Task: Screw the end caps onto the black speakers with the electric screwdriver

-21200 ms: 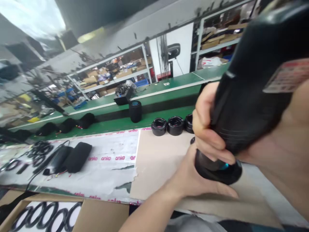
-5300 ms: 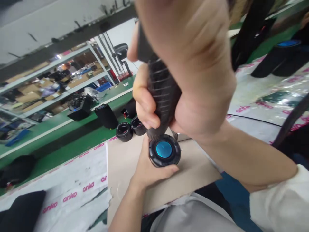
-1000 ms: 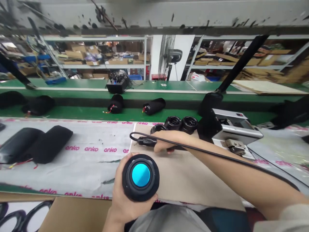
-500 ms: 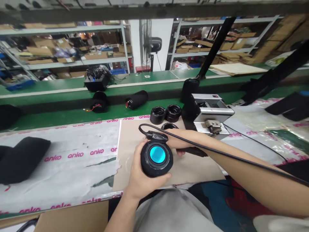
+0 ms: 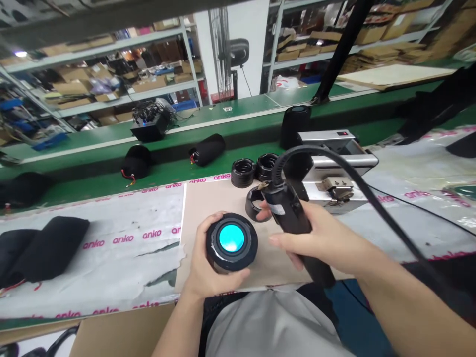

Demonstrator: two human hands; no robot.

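My left hand (image 5: 203, 267) is wrapped around a black cylindrical speaker (image 5: 213, 248), whose end with a shiny cyan disc faces up. In my right hand (image 5: 329, 240) is a black corded electric screwdriver (image 5: 286, 210), gripped around its body and tilted, its cable end up and its lower end toward me. The tool is to the right of the speaker, apart from it. Just beyond my right fingertips lies a black ring (image 5: 252, 202) on the brown cardboard sheet (image 5: 201, 198). The tip of the screwdriver cannot be made out.
Two more black rings (image 5: 243, 172) stand behind, beside a silver metal machine (image 5: 336, 166). A dark upright cylinder (image 5: 295, 126) is behind it. Black fabric-covered bodies with wires (image 5: 210, 148) lie on the green bench (image 5: 174, 166); others (image 5: 55, 250) are at left. The screwdriver's cable (image 5: 357, 173) arches over my right forearm.
My right hand has drawn back from beyond the speaker to its right, turning the screwdriver so that its cable end rises. The speaker has shifted slightly left. The camera view has tilted.
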